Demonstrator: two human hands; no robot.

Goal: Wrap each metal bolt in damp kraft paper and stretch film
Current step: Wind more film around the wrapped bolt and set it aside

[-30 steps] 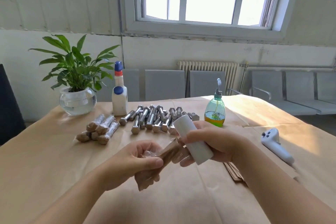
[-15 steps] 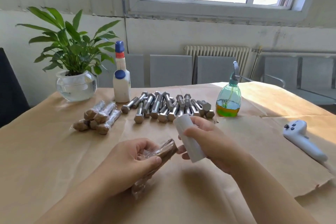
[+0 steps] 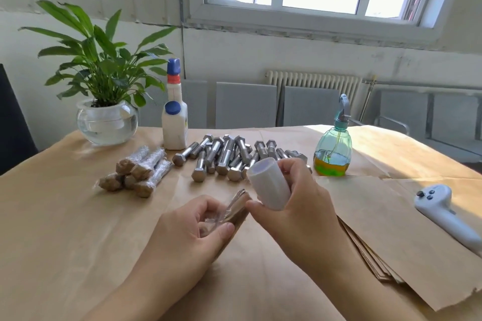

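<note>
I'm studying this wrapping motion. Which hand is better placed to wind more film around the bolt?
The right hand: it grips the stretch film roll beside the paper-wrapped bolt, which the left hand holds.

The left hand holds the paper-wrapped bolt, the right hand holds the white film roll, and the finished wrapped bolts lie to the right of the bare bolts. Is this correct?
Not quite. In the head view the wrapped bolts lie to the left of the bare bolts, near the plant. The rest holds: the left hand grips the paper-wrapped bolt and the right hand holds the white film roll.
</note>
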